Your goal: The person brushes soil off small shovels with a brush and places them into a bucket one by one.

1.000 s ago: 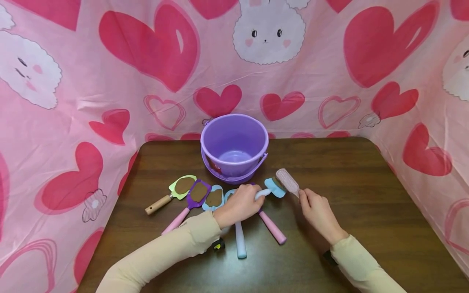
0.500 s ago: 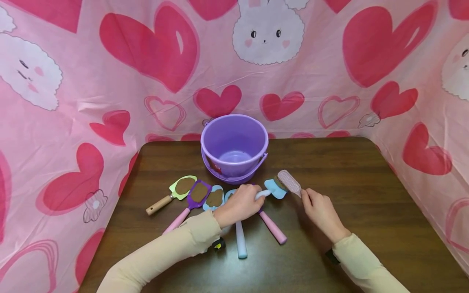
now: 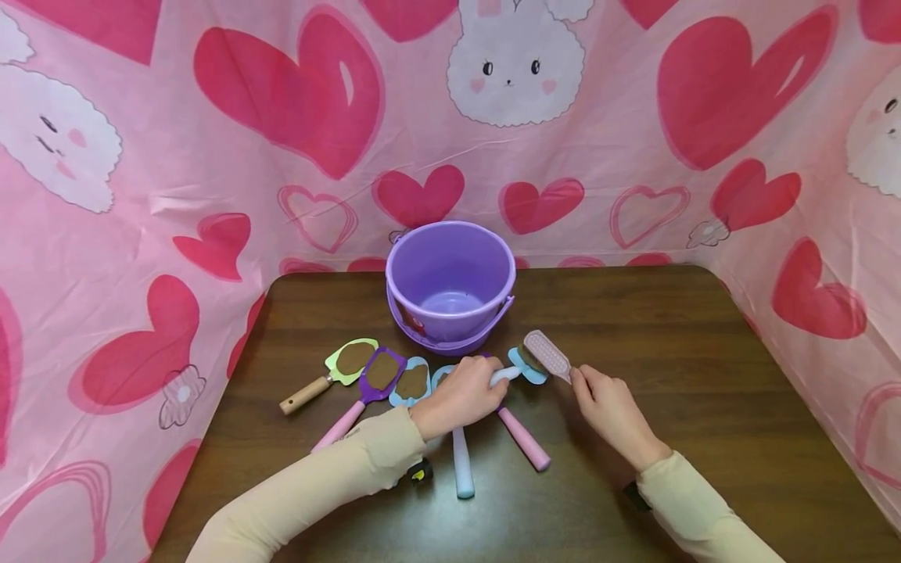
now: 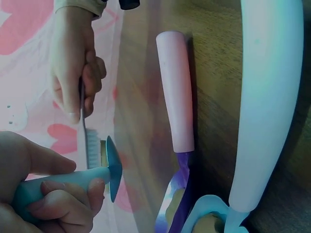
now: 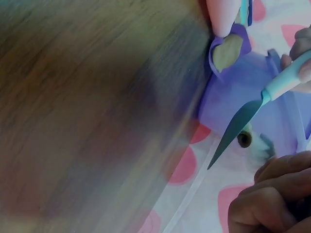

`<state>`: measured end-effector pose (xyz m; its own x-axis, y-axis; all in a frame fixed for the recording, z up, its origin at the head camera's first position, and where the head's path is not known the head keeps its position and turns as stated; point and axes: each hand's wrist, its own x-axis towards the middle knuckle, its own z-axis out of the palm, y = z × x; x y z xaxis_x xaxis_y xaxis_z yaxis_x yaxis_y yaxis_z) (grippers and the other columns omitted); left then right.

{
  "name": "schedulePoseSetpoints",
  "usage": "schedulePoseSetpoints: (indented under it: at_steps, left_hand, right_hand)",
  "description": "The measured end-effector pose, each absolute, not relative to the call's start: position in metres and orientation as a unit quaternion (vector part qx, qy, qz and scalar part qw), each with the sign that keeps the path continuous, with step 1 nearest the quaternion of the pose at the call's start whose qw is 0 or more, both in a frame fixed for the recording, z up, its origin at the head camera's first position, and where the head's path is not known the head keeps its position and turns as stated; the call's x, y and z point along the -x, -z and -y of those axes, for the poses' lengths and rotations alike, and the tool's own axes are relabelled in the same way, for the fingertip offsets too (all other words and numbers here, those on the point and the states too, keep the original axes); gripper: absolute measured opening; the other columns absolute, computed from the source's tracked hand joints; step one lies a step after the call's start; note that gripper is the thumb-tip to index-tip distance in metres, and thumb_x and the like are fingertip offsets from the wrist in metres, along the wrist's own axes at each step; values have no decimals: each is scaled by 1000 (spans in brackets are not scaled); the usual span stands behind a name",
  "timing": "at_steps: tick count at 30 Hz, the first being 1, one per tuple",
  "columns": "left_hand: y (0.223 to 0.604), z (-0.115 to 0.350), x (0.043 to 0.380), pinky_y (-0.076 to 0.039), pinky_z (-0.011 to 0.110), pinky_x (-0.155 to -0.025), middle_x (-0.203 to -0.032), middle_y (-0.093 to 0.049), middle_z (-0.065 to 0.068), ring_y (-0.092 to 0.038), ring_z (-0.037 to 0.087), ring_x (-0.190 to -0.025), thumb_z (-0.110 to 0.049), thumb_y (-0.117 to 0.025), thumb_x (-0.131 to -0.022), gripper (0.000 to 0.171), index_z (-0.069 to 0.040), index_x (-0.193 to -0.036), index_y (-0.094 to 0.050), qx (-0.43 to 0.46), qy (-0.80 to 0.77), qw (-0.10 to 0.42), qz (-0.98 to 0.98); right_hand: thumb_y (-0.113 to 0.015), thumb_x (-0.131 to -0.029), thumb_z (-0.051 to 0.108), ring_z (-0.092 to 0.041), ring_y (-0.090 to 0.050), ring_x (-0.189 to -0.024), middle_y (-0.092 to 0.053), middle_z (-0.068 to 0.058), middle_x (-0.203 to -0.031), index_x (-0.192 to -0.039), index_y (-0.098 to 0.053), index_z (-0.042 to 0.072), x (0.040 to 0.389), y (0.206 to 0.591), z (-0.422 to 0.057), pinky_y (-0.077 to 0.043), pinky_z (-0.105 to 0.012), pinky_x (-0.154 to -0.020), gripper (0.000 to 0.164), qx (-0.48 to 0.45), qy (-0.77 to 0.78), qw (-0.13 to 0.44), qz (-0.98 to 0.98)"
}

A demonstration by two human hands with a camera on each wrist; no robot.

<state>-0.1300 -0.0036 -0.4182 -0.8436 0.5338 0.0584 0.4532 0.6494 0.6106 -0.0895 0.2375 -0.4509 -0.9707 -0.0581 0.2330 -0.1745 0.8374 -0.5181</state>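
Observation:
My left hand [image 3: 461, 395] grips the pale blue handle of a small toy shovel [image 3: 504, 375], its blue blade raised off the table and tilted. A brown patch sits on that blade, partly covered by the brush. My right hand [image 3: 619, 410] holds a pale pink brush [image 3: 547, 353] by its handle. In the left wrist view the white bristles [image 4: 92, 148] face the blade, at or very near the brown patch; contact is hard to tell. The right wrist view shows the blade [image 5: 238, 126] edge-on, with the right fingers [image 5: 272, 199] curled at lower right.
Several more shovels with brown patches lie fanned out: a green one with a wooden handle [image 3: 305, 395], purple ones with pink handles [image 3: 524, 438] and light blue ones [image 3: 463, 465]. Behind them stands a purple bucket [image 3: 450, 324] on the wooden table [image 3: 669, 336], before a pink heart-print cloth [image 3: 598, 148].
The brush shifted slightly right, then back left and down across the blade. The raised shovel's blade has tilted a little; the left hand has stayed in place.

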Motion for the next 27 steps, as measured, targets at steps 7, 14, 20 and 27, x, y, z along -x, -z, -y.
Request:
schedulePoseSetpoints:
  at_steps: [7, 14, 20, 27]
  left_hand:
    - [420, 3, 128, -40, 19, -46, -69, -53, -3, -50, 7, -54, -20, -59, -88, 11, -10, -84, -62, -277, -311, 51, -907]
    - [421, 3, 127, -40, 20, -46, -68, -52, -3, -49, 7, -54, -20, -58, -88, 11, -11, -81, -60, -275, -306, 49, -910]
    - [421, 3, 127, -40, 20, -47, -69, -51, -3, -49, 8, -55, -20, -57, -88, 11, -13, -80, -59, -273, -311, 48, -909]
    - [421, 4, 125, -40, 19, -48, -68, -52, -4, -49, 7, -55, -19, -58, -88, 11, -11, -82, -61, -284, -312, 50, -905]
  right_hand:
    - [-40, -100, 24, -14, -35, -47, -36, 0, -55, -67, -44, 9, 90, 450, -245, -31, -28, -44, 36, -15, -280, 107, 954]
    - [-45, -99, 26, -10, -35, -47, -36, 5, -55, -69, -47, 14, 87, 450, -239, -31, -25, -43, 32, -58, -293, 118, 947]
    - [-48, -97, 26, -9, -36, -48, -35, 7, -55, -69, -48, 17, 85, 455, -236, -32, -24, -46, 30, -85, -279, 86, 953]
    - [-44, -99, 24, -14, -38, -48, -38, 1, -56, -70, -48, 12, 89, 457, -244, -33, -28, -45, 32, -38, -274, 88, 957]
